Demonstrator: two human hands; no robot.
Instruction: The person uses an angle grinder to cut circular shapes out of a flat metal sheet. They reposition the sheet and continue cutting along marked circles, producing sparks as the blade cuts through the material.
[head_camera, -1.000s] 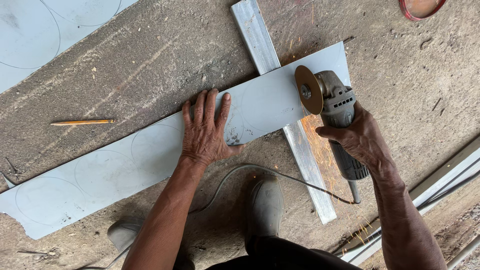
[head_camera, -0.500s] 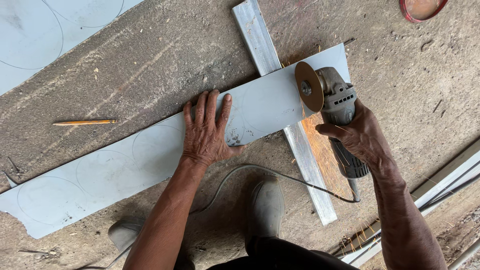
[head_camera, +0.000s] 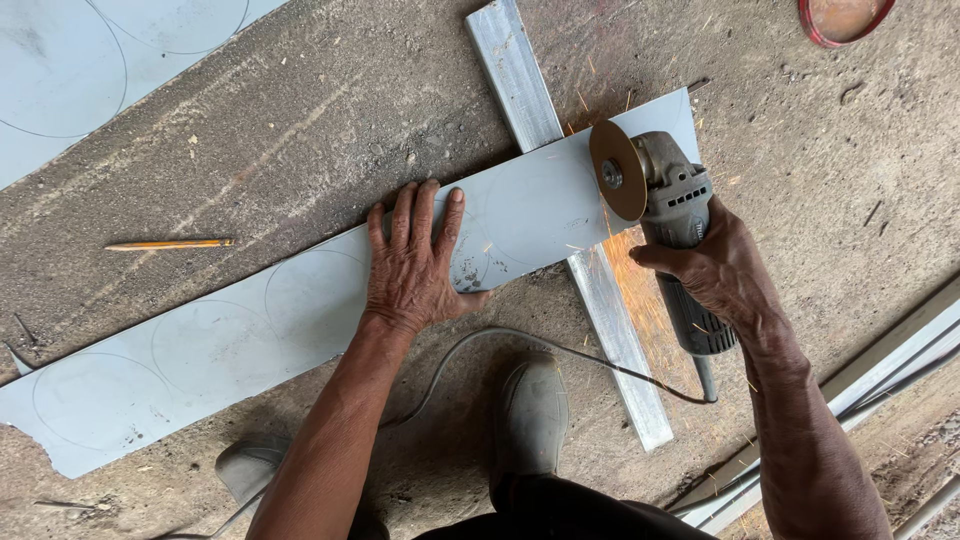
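A long pale-blue metal sheet strip (head_camera: 300, 330), scribed with circles, lay flat on the concrete floor (head_camera: 330, 130), running from 8 o'clock to 2 o'clock and crossing a metal channel bar (head_camera: 520, 70) near its 2 o'clock end. The left hand (head_camera: 415, 265) was spread open, palm down, pinning the strip at mid-length. The right hand (head_camera: 715, 270) was closed around the grey body of an angle grinder (head_camera: 675, 210), whose disc met the strip at 2 o'clock amid orange sparks. The sheet appeared thin, light and springy, with sharp cut edges — probably best pressed flat on its face, well clear of the disc. A pencil (head_camera: 168, 243) lay at 9 o'clock; the grinder cord (head_camera: 560, 350) trailed past a boot (head_camera: 530, 410) at 6 o'clock.
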